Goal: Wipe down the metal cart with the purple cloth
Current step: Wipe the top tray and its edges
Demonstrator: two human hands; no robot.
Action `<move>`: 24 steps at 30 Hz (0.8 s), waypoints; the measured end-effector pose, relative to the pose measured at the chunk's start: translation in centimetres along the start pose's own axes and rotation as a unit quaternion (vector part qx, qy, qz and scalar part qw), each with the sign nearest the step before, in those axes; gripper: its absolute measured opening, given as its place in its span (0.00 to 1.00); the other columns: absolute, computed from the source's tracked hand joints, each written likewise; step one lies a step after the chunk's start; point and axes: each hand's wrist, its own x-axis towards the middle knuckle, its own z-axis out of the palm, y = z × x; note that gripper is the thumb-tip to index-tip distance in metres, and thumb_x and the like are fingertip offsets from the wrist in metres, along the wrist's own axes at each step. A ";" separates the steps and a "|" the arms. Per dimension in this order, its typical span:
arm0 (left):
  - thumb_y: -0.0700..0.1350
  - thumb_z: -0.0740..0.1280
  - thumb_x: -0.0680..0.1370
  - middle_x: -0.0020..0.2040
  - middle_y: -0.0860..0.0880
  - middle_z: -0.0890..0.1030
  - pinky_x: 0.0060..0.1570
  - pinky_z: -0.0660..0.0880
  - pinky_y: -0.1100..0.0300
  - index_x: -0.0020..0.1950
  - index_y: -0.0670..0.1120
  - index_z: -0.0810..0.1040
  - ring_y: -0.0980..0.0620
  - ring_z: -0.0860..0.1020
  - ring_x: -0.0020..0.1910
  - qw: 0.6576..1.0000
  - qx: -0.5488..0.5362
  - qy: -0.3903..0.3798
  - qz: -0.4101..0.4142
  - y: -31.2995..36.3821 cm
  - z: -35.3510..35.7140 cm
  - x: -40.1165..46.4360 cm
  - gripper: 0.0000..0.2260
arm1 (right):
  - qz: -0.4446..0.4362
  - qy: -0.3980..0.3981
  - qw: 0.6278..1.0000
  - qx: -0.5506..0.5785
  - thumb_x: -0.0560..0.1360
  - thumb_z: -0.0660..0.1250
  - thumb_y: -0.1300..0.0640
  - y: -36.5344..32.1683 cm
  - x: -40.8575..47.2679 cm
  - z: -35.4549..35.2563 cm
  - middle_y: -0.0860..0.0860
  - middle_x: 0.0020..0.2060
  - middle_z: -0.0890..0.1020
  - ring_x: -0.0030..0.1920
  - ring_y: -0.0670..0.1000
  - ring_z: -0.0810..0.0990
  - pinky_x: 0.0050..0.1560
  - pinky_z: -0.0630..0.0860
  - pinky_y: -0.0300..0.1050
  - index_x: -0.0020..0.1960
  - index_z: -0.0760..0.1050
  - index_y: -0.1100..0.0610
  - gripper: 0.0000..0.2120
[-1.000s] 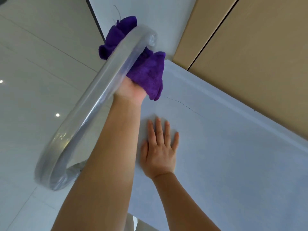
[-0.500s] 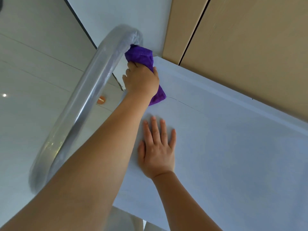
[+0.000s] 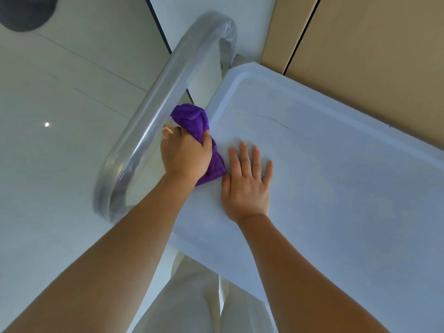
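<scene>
The metal cart's flat pale top (image 3: 336,188) fills the right half of the view. Its shiny curved handle bar (image 3: 153,121), wrapped in clear film, runs along the left end. My left hand (image 3: 185,155) grips the bunched purple cloth (image 3: 194,121) and holds it against the inner side of the handle bar, right at the cart top's left rim. One tail of the cloth hangs out below my palm onto the cart top. Just to the right of the cloth, my right hand (image 3: 247,183) lies flat on the cart top with its fingers spread.
Tan cabinet panels (image 3: 372,56) stand close behind the cart's far edge. Glossy white floor tiles (image 3: 60,164) lie to the left, with a dark round object (image 3: 26,10) at the top left corner. My pale trousers (image 3: 199,296) show below the cart's near edge.
My left hand has slid the cloth from the far bend of the handle back along the bar toward me. My right hand has stayed flat on the cart top.
</scene>
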 end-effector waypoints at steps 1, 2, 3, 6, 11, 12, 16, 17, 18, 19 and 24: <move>0.56 0.57 0.78 0.52 0.36 0.78 0.55 0.73 0.45 0.56 0.36 0.75 0.38 0.76 0.53 1.000 -0.007 -0.003 -0.010 -0.7 -0.1 -0.8 0.23 | -0.005 -0.010 1.000 0.000 0.76 0.43 0.49 0.0 -0.1 -0.1 0.53 0.74 0.62 0.75 0.58 0.56 0.71 0.44 0.61 0.74 0.62 0.55 0.29; 0.56 0.57 0.78 0.55 0.36 0.77 0.55 0.73 0.46 0.58 0.35 0.73 0.39 0.75 0.53 1.000 -0.013 -0.006 -0.021 -1.3 -0.1 -1.5 0.24 | -0.011 -0.022 1.000 -0.002 0.76 0.39 0.48 0.1 -0.2 -0.1 0.52 0.76 0.56 0.76 0.57 0.50 0.71 0.38 0.59 0.76 0.56 0.54 0.31; 0.55 0.58 0.78 0.57 0.37 0.76 0.54 0.74 0.48 0.60 0.36 0.72 0.40 0.75 0.54 0.999 -0.017 -0.008 -0.031 -1.9 -0.2 -2.3 0.23 | -0.016 -0.032 0.999 -0.003 0.76 0.36 0.47 0.2 -0.3 -0.2 0.51 0.77 0.51 0.77 0.55 0.45 0.71 0.33 0.57 0.77 0.51 0.53 0.31; 0.53 0.59 0.79 0.53 0.40 0.76 0.46 0.72 0.54 0.60 0.36 0.71 0.43 0.74 0.52 0.999 -0.020 -0.006 -0.041 -3.3 -0.8 -4.5 0.21 | -0.019 -0.042 0.999 -0.007 0.81 0.40 0.50 0.4 -0.3 -0.4 0.49 0.77 0.45 0.76 0.54 0.38 0.71 0.31 0.56 0.78 0.45 0.52 0.26; 0.52 0.58 0.79 0.55 0.40 0.74 0.51 0.71 0.52 0.63 0.36 0.67 0.43 0.73 0.54 0.997 0.023 -0.042 -0.058 -5.1 -1.5 -7.6 0.21 | -0.013 -0.041 0.999 -0.014 0.82 0.44 0.51 0.2 -0.4 -0.5 0.50 0.77 0.44 0.76 0.54 0.38 0.72 0.33 0.56 0.77 0.44 0.52 0.25; 0.52 0.58 0.80 0.56 0.39 0.73 0.52 0.70 0.52 0.65 0.36 0.65 0.43 0.72 0.56 0.996 0.038 -0.051 -0.059 -5.5 -1.5 -8.2 0.22 | -0.013 -0.041 0.999 -0.017 0.82 0.44 0.51 0.2 -0.4 -0.5 0.50 0.77 0.44 0.76 0.54 0.38 0.72 0.33 0.56 0.77 0.44 0.52 0.25; 0.50 0.59 0.79 0.71 0.38 0.63 0.65 0.67 0.52 0.74 0.36 0.53 0.42 0.64 0.69 0.997 0.053 -0.060 -0.023 -7.0 -1.3 -11.1 0.30 | -0.012 -0.030 0.999 -0.021 0.82 0.44 0.51 0.2 -0.4 -0.3 0.50 0.77 0.46 0.76 0.54 0.39 0.72 0.34 0.56 0.77 0.45 0.53 0.25; 0.50 0.60 0.79 0.73 0.38 0.59 0.68 0.65 0.50 0.75 0.36 0.50 0.41 0.60 0.72 0.996 0.058 -0.061 -0.012 -7.3 -1.2 -11.7 0.32 | -0.011 -0.022 1.000 -0.014 0.82 0.45 0.51 0.2 -0.4 -0.3 0.50 0.77 0.47 0.76 0.53 0.40 0.72 0.35 0.55 0.77 0.46 0.54 0.25; 0.51 0.60 0.78 0.75 0.38 0.57 0.69 0.63 0.49 0.75 0.36 0.49 0.41 0.57 0.74 0.996 0.059 -0.061 -0.006 -7.5 -1.0 -12.2 0.33 | -0.010 -0.009 1.000 0.002 0.82 0.47 0.52 0.3 -0.4 -0.2 0.50 0.77 0.48 0.76 0.53 0.41 0.72 0.35 0.55 0.77 0.47 0.55 0.26; 0.52 0.60 0.78 0.75 0.38 0.56 0.71 0.61 0.49 0.76 0.36 0.48 0.41 0.56 0.74 0.996 0.060 -0.060 -0.002 -7.6 -0.9 -12.5 0.34 | -0.008 0.010 1.000 0.028 0.81 0.49 0.53 0.3 -0.4 -0.2 0.51 0.77 0.51 0.77 0.53 0.43 0.73 0.36 0.54 0.77 0.47 0.56 0.27; 0.58 0.49 0.79 0.76 0.38 0.50 0.73 0.47 0.50 0.75 0.36 0.43 0.42 0.48 0.76 0.991 0.115 -0.067 0.023 -6.0 -0.6 -11.8 0.34 | -0.008 0.114 0.947 0.300 0.75 0.57 0.60 0.7 -2.2 -1.3 0.60 0.69 0.68 0.71 0.59 0.64 0.72 0.59 0.48 0.73 0.60 0.65 0.26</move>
